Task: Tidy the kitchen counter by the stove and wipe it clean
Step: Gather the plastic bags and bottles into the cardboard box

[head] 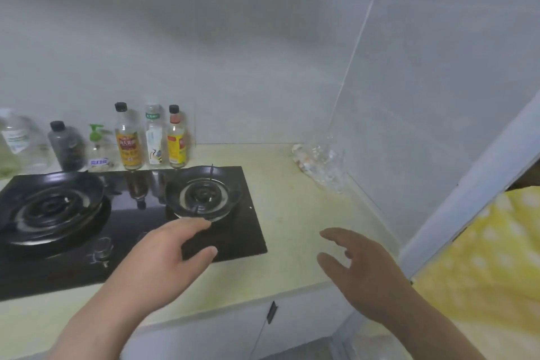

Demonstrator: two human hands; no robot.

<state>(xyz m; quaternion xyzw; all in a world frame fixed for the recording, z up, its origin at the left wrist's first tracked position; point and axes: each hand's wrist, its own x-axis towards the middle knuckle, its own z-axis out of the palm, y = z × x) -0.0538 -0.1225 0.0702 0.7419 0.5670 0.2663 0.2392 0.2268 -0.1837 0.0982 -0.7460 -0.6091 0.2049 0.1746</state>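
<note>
Pale-yellow counter (295,213), blotchy with stains, lies right of the black stove (140,216), with a crumpled clear bag (321,168) in its far corner. The left hand (172,254) is over the stove's near-right corner and the right hand (359,269) is right of the stove, both spread and empty.

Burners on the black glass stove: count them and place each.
2. The larger round black burner sits on the black glass stove's left half; the smaller round black burner sits on its right half.

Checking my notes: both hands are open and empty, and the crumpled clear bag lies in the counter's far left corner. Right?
No: the head view shows the crumpled clear bag in the counter's far right corner. Left hand and right hand are open and empty.
</note>
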